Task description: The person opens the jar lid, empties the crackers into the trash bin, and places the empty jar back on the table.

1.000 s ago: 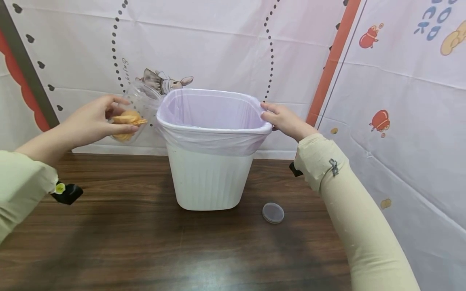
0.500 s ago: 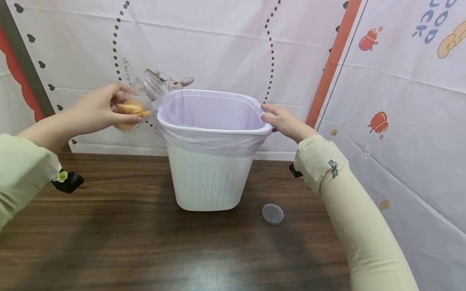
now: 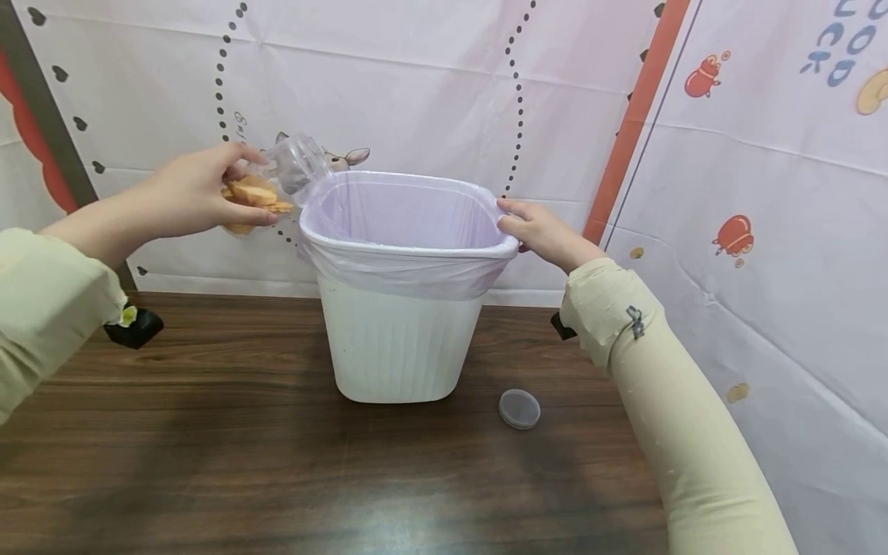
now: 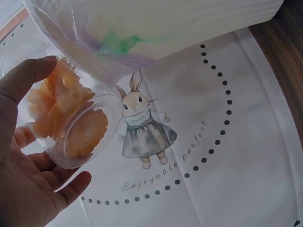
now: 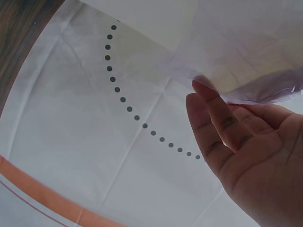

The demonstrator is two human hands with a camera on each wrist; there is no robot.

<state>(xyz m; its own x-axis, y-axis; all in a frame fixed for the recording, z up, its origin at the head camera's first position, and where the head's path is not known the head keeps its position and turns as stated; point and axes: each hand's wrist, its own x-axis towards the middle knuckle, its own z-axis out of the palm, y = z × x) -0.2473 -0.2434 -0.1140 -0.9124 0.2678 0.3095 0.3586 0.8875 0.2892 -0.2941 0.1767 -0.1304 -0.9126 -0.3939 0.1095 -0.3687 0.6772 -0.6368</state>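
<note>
My left hand (image 3: 187, 193) grips a clear plastic jar (image 3: 298, 162) with orange-yellow chips (image 3: 253, 193) inside. The jar is tilted, its mouth end at the left rim of a white trash can (image 3: 398, 339). In the left wrist view the chips (image 4: 59, 94) lie near the jar's base (image 4: 85, 132), with fingers and thumb around its sides. A pale purple bag (image 3: 423, 271) lines the can and folds over its rim. My right hand (image 3: 544, 231) holds the can's right rim; in the right wrist view its fingers (image 5: 208, 109) are against the outside of the bag.
A round, greyish clear lid (image 3: 519, 408) lies on the dark wooden table (image 3: 243, 462), right of the can. Behind the table hangs a white printed cloth (image 3: 388, 85); another printed cloth (image 3: 798, 254) is on the right side.
My left hand has moved up and slightly right with the jar, tilting its mouth end further toward the can's rim. The chips are still near its base. The right hand stays on the rim.
</note>
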